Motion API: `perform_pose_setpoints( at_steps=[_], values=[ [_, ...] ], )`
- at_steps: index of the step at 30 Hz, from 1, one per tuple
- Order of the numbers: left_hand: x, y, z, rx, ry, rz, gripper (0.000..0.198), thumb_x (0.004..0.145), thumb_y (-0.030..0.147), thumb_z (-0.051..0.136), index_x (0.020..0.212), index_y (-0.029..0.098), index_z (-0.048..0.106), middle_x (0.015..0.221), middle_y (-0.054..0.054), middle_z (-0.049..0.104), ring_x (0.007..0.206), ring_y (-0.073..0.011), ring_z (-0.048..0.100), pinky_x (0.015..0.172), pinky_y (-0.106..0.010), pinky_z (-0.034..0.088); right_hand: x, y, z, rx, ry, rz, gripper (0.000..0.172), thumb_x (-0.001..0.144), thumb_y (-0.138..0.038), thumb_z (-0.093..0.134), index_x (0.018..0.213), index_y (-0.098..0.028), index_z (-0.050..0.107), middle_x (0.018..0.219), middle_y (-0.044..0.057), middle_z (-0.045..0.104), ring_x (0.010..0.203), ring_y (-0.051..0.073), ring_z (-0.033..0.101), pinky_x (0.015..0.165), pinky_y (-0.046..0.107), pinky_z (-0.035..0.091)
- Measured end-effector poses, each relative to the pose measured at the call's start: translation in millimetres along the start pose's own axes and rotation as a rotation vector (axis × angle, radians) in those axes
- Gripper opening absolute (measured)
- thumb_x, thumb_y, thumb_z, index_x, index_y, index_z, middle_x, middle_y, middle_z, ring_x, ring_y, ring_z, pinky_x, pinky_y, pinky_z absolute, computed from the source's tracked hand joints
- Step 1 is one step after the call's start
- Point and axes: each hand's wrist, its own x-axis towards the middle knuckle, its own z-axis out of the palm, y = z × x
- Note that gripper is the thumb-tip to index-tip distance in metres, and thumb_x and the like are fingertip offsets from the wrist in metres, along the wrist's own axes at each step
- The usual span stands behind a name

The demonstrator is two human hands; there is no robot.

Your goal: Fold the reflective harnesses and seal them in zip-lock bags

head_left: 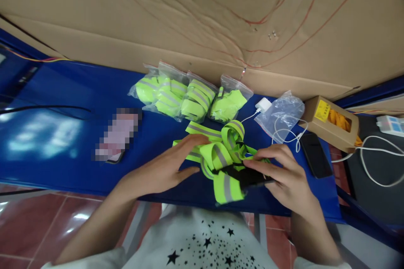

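A loose pile of neon yellow-green reflective straps (217,153) with grey stripes lies looped on the blue table. At its left side is my left hand (170,162), fingers stretched out over the straps and thumb apart. My right hand (285,172) pinches the black part of the reflective straps (249,175) at the right end of the pile. A wide striped strap end hangs toward the table's front edge. Behind the pile stand several clear zip bags (197,98) packed with the same neon straps.
An empty-looking clear bag (279,113), a white charger (263,105) with its cable and a black phone (316,155) lie to the right. Beyond them is a cardboard box (334,124) holding something orange. A pixelated phone-like object (118,136) lies left. Cardboard (126,21) walls the back.
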Motion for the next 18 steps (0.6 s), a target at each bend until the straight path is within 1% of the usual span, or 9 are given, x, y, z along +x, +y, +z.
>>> perform_pose_setpoints(
  at_steps=[1,2,4,5,7,8,11,14,18],
  values=[
    [0.4,3.4,-1.4,0.067,0.031,-0.039,0.052,0.099,0.012,0.059,0.148,0.025,0.048,0.148,-0.013,0.058,0.139,-0.0257,0.059,0.116,-0.046,0.053,0.3,-1.2,1.4,-0.066,-0.012,-0.007,0.038,0.101,-0.004,0.056,0.131,-0.022,0.071,0.116,0.008,0.065,0.106,0.023,0.057,0.093,0.044,0.047],
    [0.9,10.5,-2.1,0.095,0.099,-0.055,0.049,0.1,0.009,0.055,0.146,0.025,0.05,0.148,-0.012,0.058,0.139,-0.0245,0.059,0.117,-0.045,0.052,0.8,-3.7,3.1,-0.151,-0.01,-0.02,0.037,0.102,-0.006,0.057,0.132,-0.022,0.07,0.116,0.009,0.066,0.106,0.023,0.057,0.094,0.045,0.045],
    [2.4,31.6,0.0,0.076,0.248,-0.02,0.034,0.101,0.013,0.055,0.133,0.024,0.058,0.14,-0.01,0.063,0.13,-0.0225,0.063,0.112,-0.041,0.055,2.0,-11.0,6.8,-0.336,0.033,-0.075,0.034,0.101,-0.009,0.062,0.131,-0.022,0.071,0.113,0.008,0.069,0.102,0.023,0.056,0.095,0.045,0.043],
    [3.7,42.9,3.4,0.068,0.252,0.023,0.028,0.101,0.02,0.06,0.129,0.024,0.06,0.136,-0.01,0.065,0.127,-0.023,0.065,0.108,-0.04,0.057,2.8,-14.9,8.4,-0.41,0.05,-0.108,0.033,0.101,-0.01,0.064,0.131,-0.022,0.072,0.111,0.007,0.07,0.101,0.022,0.055,0.094,0.044,0.042],
    [7.6,60.5,13.8,0.161,0.181,0.114,0.035,0.096,0.036,0.072,0.126,0.021,0.062,0.136,-0.012,0.064,0.126,-0.0274,0.064,0.107,-0.045,0.058,4.4,-21.3,10.7,-0.504,0.065,-0.172,0.03,0.102,-0.013,0.064,0.13,-0.021,0.073,0.11,0.006,0.073,0.096,0.021,0.055,0.09,0.041,0.041],
    [9.7,65.4,19.8,0.22,0.189,0.143,0.036,0.095,0.036,0.073,0.125,0.02,0.061,0.135,-0.013,0.065,0.127,-0.0289,0.064,0.108,-0.048,0.057,5.1,-23.4,11.3,-0.532,0.07,-0.194,0.029,0.104,-0.014,0.062,0.13,-0.02,0.073,0.11,0.005,0.075,0.094,0.02,0.056,0.087,0.04,0.04],
    [14.4,65.4,32.7,0.297,0.231,0.134,0.035,0.096,0.033,0.071,0.124,0.016,0.059,0.135,-0.016,0.062,0.13,-0.0306,0.06,0.108,-0.05,0.055,6.7,-25.9,12.1,-0.588,0.104,-0.214,0.028,0.106,-0.013,0.057,0.128,-0.02,0.074,0.106,0.003,0.078,0.087,0.017,0.056,0.082,0.038,0.039],
    [15.1,56.4,33.3,0.228,0.18,0.087,0.033,0.097,0.034,0.07,0.123,0.018,0.06,0.14,-0.015,0.059,0.133,-0.0277,0.058,0.111,-0.047,0.054,6.0,-26.0,14.6,-0.617,0.129,-0.22,0.028,0.105,-0.011,0.057,0.125,-0.021,0.075,0.099,0.001,0.079,0.086,0.018,0.056,0.082,0.038,0.038],
    [18.4,48.1,31.3,0.137,0.094,0.023,0.025,0.091,0.028,0.074,0.113,0.023,0.064,0.13,-0.008,0.063,0.124,-0.0247,0.063,0.107,-0.045,0.055,1.5,-24.3,25.5,-0.64,0.089,-0.208,0.029,0.106,-0.014,0.056,0.127,-0.023,0.075,0.103,0.001,0.08,0.09,0.018,0.058,0.088,0.039,0.039]
  ],
)
